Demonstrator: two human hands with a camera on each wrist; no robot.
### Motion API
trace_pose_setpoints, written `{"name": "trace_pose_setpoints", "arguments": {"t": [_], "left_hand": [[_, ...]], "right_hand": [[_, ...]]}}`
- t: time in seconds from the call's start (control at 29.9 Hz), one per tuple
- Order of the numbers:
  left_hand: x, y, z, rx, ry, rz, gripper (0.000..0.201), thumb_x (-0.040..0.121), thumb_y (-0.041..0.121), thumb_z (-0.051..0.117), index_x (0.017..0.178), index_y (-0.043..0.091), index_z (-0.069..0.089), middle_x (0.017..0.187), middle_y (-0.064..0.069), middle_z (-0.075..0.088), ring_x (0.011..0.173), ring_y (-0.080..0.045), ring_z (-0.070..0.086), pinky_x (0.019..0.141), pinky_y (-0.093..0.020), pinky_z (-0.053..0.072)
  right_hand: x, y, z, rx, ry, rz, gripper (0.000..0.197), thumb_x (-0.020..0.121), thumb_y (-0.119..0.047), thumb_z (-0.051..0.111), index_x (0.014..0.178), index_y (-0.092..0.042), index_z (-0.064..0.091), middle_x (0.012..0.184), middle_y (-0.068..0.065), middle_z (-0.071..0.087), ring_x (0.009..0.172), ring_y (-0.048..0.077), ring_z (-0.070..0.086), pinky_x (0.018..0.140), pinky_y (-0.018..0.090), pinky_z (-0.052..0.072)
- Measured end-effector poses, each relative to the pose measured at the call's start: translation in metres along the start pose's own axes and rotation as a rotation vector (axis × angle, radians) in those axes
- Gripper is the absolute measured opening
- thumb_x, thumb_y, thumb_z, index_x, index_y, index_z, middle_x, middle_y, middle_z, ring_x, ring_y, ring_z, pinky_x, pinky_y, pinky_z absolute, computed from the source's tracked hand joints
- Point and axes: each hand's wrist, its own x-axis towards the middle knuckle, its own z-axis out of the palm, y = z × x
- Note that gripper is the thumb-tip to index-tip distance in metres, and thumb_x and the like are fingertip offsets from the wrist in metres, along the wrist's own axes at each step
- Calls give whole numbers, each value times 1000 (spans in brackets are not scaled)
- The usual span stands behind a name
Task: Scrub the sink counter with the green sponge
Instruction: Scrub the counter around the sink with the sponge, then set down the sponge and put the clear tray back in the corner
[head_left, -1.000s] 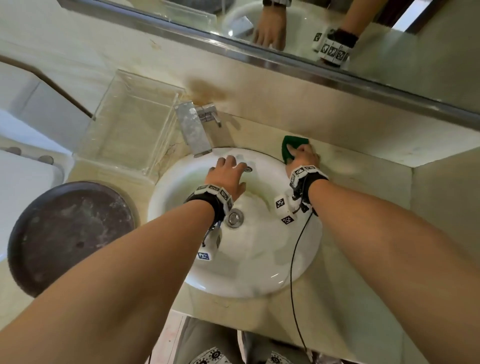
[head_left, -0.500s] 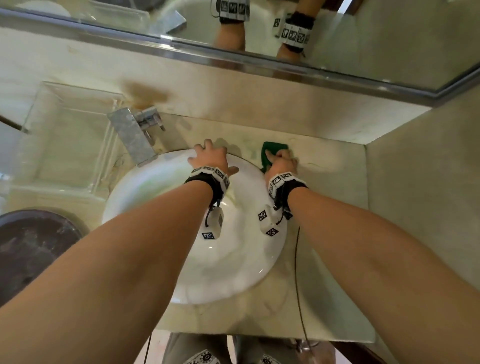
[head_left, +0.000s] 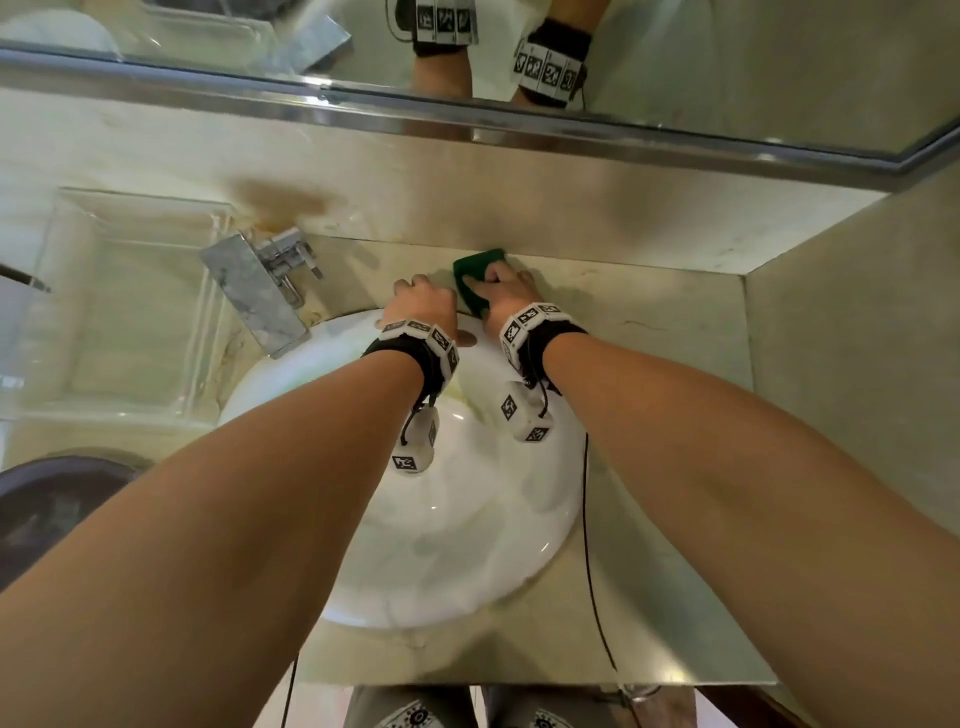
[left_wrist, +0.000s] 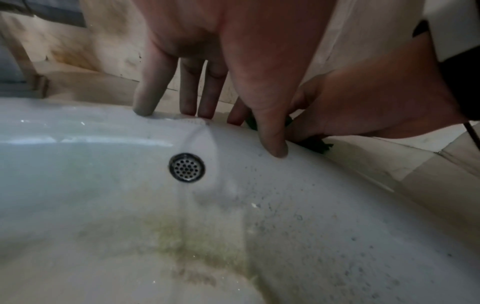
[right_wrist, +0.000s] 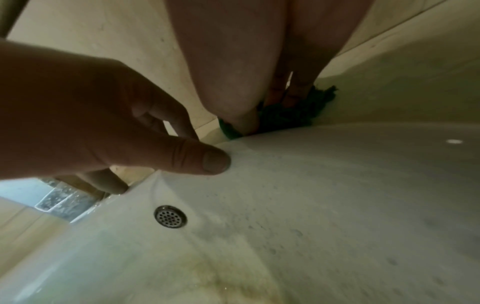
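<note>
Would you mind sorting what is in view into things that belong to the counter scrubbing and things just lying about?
Belongs to the job:
green sponge, gripped by the right hand
sink counter, under the sponge
left hand, fingers resting on the sink rim

Just lying about:
faucet
clear tray
dark round bowl
mirror

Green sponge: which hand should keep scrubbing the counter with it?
Right. The right hand already grips the green sponge on the counter; the left hand only rests its fingers on the sink rim.
</note>
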Motion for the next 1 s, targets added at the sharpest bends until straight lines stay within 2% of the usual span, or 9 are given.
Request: {"name": "trace_pose_setpoints", "arguments": {"t": [0.03, 0.1, 0.33, 0.4, 0.47, 0.53, 0.7, 0.84, 1.0], "left_hand": [[0, -3, -1, 34, 10, 16, 65, 79, 61, 66, 122, 13, 57, 116, -14, 50, 113, -34, 46, 88, -46, 49], [2, -11, -3, 93, 32, 21, 66, 80, 62, 63, 122, 13, 58, 112, -12, 54, 108, -31, 50, 80, -38, 45], [7, -22, -2, 137, 39, 30, 69, 79, 66, 61, 123, 14, 56, 112, -10, 54, 106, -30, 52, 76, -35, 42], [6, -23, -4, 138, 44, 39, 67, 80, 65, 62, 122, 13, 56, 112, -11, 55, 105, -29, 52, 73, -34, 40], [5, -24, -6, 127, 43, 46, 61, 83, 59, 62, 123, 13, 56, 113, -12, 56, 106, -30, 53, 75, -35, 42], [2, -27, -10, 100, 29, 50, 54, 86, 52, 63, 121, 12, 57, 113, -12, 58, 105, -30, 55, 78, -36, 44], [-20, -33, -23, 43, 41, 117, 49, 87, 46, 64, 120, 11, 55, 112, -12, 61, 101, -31, 60, 80, -38, 48], [-55, -33, -37, -1, 71, 158, 50, 88, 45, 62, 127, 15, 55, 114, -11, 61, 99, -31, 62, 83, -37, 52], [-112, -42, -52, -44, 183, 161, 46, 92, 40, 59, 131, 16, 52, 122, -10, 60, 106, -29, 60, 83, -33, 48]], "right_hand": [[2, -6, 0, 79, 8, 24, 17, 92, -28, 59, 107, -24, 53, 111, 4, 38, 98, 22, 46, 83, 27, 40], [10, -18, 5, 141, 35, 28, 21, 89, -41, 60, 93, -23, 49, 109, 5, 42, 87, 23, 49, 73, 29, 37], [8, -29, 3, 101, 1, 21, 33, 90, -39, 60, 115, -18, 59, 113, 5, 46, 95, 23, 50, 75, 26, 39], [2, -27, 3, -8, -33, -34, 37, 92, -26, 59, 128, -19, 57, 131, 7, 48, 116, 25, 50, 94, 26, 42], [-11, -27, -3, -99, -28, -74, 44, 92, -19, 56, 136, -19, 53, 143, 6, 45, 130, 26, 43, 110, 28, 31], [-22, -27, -10, -136, 12, -63, 41, 92, -19, 55, 133, -18, 56, 137, 8, 50, 124, 28, 48, 106, 30, 36], [-54, -35, -27, -145, 38, 34, 23, 94, -15, 49, 108, -12, 66, 112, 13, 65, 97, 29, 62, 77, 27, 45], [-88, -44, -36, -203, -19, 38, 26, 97, -12, 44, 114, -8, 63, 107, 14, 66, 91, 29, 63, 73, 28, 44], [-129, -65, -43, -155, -12, -33, 29, 98, -16, 41, 115, -9, 63, 114, 14, 64, 90, 28, 57, 78, 28, 41]]}}
